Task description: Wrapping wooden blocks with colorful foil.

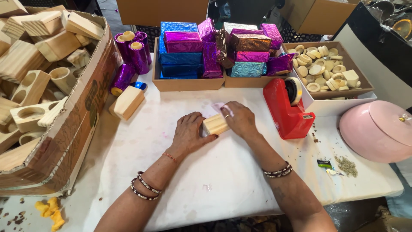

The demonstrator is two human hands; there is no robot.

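At the far left we have the big cardboard box [92,92] heaped with bare wooden blocks [30,56], and just beside its wall a loose wooden block [128,102] lies on the worktop [214,172], near a few foil-wrapped cylinders [131,56].

Moving to the middle, our left hand [189,133] is curled over the left end of the small wooden block [215,124], fingers partly closed and pressing it down. Our right hand [240,119] lies against the block's right side, fingers bent over a pale pink sheet [219,105] that peeks out just behind the block. So the block sits between our two hands, touching both, flat on the worktop and a little in front of the trays of wrapped blocks [214,51].

To do this well, we judge that we should keep the block square on the sheet, hold it firmly with the left hand, and draw the sheet tight and flat with the right before creasing.

To the right stands the red tape dispenser [288,107], near our right hand, then the tray of round wooden pieces [326,71] and the pink lidded container [377,131].
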